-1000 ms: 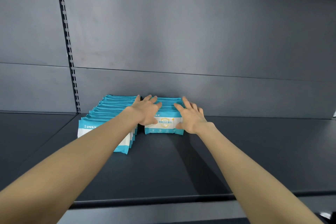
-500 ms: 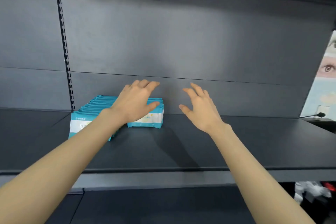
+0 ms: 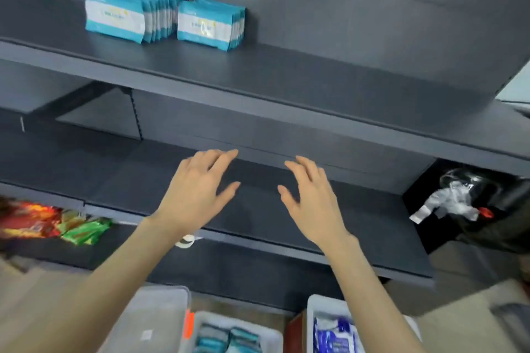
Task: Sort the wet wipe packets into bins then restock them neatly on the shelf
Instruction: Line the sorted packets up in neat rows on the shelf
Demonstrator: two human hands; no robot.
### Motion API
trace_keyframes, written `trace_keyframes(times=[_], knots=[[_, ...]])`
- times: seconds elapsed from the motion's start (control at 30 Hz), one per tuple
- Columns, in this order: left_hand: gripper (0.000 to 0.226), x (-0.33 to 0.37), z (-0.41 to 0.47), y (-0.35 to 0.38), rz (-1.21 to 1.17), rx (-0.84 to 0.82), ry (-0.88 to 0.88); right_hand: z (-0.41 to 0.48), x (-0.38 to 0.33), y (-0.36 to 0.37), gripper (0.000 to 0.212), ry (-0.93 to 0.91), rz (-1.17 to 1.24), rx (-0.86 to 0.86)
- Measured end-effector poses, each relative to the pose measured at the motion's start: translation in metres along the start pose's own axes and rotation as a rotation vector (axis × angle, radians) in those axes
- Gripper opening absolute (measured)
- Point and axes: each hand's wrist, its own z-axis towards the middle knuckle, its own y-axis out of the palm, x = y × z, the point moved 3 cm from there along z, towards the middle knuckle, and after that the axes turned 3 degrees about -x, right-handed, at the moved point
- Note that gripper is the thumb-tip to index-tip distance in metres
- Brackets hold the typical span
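Note:
Two rows of teal-and-white wet wipe packets stand on the upper dark shelf [image 3: 286, 77]: a longer left row [image 3: 114, 16] and a shorter right row [image 3: 205, 26], side by side. My left hand [image 3: 198, 189] and my right hand [image 3: 312, 198] hover well below them, in front of the lower shelf, fingers spread and holding nothing. On the floor stand white bins: one [image 3: 160, 315] on the left, a middle one with teal packets [image 3: 229, 338], and a right one with blue-and-white packets [image 3: 332, 332].
Red and green snack packets [image 3: 54, 223] lie on the lower left shelf. A black bag with crumpled clear plastic [image 3: 453, 198] sits at the right. A roll of tape [image 3: 186, 241] rests at the lower shelf's front edge [image 3: 258, 246].
Both hands have let go of the right packet row and pulled back and down, away from the upper shelf. The view has tilted downward, bringing the lower shelf and the floor bins into sight.

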Motion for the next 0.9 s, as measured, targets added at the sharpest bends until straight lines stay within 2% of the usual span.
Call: trace_keyframes(times=[0.37, 0.57, 0.77, 0.9], knots=[[0.051, -0.008, -0.163, 0.232, -0.137, -0.480, -0.295, -0.136, 0.090, 0.228, 0.048, 0.280, 0.127, -0.525], [0.046, -0.023, -0.288, 0.372, -0.294, -0.790, -0.603, -0.232, 0.134, 0.384, 0.046, 0.417, 0.171, -0.770], [0.042, -0.041, -0.412, 0.503, -0.415, -0.917, -0.930, -0.330, 0.170, 0.535, 0.046, 0.566, 0.276, -0.930], [0.041, -0.056, -0.482, 0.581, -0.458, -0.903, -1.153, -0.385, 0.191, 0.620, 0.046, 0.728, 0.356, -0.938]])
